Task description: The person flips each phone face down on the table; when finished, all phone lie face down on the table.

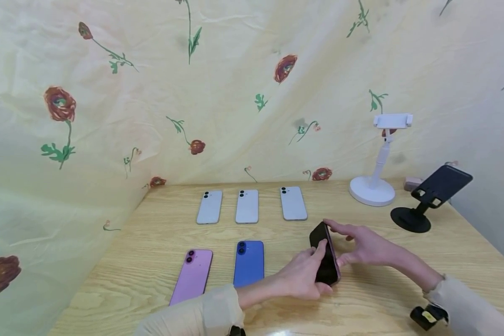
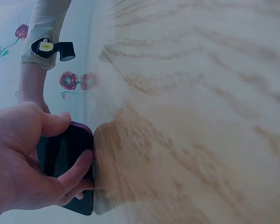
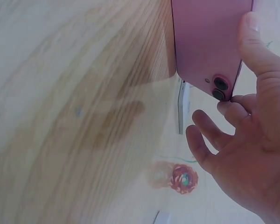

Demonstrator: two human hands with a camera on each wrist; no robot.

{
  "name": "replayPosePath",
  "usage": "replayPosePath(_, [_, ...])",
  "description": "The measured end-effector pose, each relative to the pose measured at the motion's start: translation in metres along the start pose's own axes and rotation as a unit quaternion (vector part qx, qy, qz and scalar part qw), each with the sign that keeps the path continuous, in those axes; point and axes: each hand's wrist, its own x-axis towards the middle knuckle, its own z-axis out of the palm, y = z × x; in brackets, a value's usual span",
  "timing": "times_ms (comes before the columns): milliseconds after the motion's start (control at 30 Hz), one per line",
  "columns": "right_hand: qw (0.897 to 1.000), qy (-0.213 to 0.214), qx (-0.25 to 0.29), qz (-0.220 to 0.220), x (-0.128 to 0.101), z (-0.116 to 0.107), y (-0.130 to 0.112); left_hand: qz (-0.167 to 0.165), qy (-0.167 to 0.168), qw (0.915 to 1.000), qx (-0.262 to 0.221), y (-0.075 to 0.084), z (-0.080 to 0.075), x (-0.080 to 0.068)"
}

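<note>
Seemingly on its long edge, the pink phone (image 1: 326, 254) stands on the tabletop (image 1: 361, 298) toward the near right, dark screen facing left. In the head view the left hand (image 1: 300, 279) curls its fingers over the near end and screen side, while the right hand (image 1: 362, 247) braces the back with thumb and a forefinger along the top edge. Behind lie 3 pale phones (image 1: 247, 206) in a row near the far edge, with a lilac phone (image 1: 192, 276) and a blue phone (image 1: 249, 263) nearer. A white stand (image 1: 377, 172) and a black stand (image 1: 428, 198) sit toward the far right corner.

From the left wrist, fingers (image 2: 72, 170) and thumb clamp the phone's (image 2: 65, 158) glossy black face.

From the right wrist, the thumb (image 3: 256, 51) presses the pink back (image 3: 207, 42) beside 2 camera lenses; the other fingers (image 3: 203, 140) spread apart, loose.

It looks stiff, smooth and slippery, with breakable glass; the long side edges seem the safest hold.
</note>
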Motion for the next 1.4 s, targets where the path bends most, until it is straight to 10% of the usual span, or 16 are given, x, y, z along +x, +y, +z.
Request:
replayPosePath(1067, [0.993,-0.028,0.112,-0.004,0.013,0.025,-0.002,-0.003,-0.031,0.9930,-0.113,-0.009,-0.012,-0.011])
replayPosePath(1400, [0.991,-0.042,0.128,-0.009,0.016,0.027,-0.007,-0.015,-0.040,0.9762,-0.212,-0.013,-0.014,-0.012])
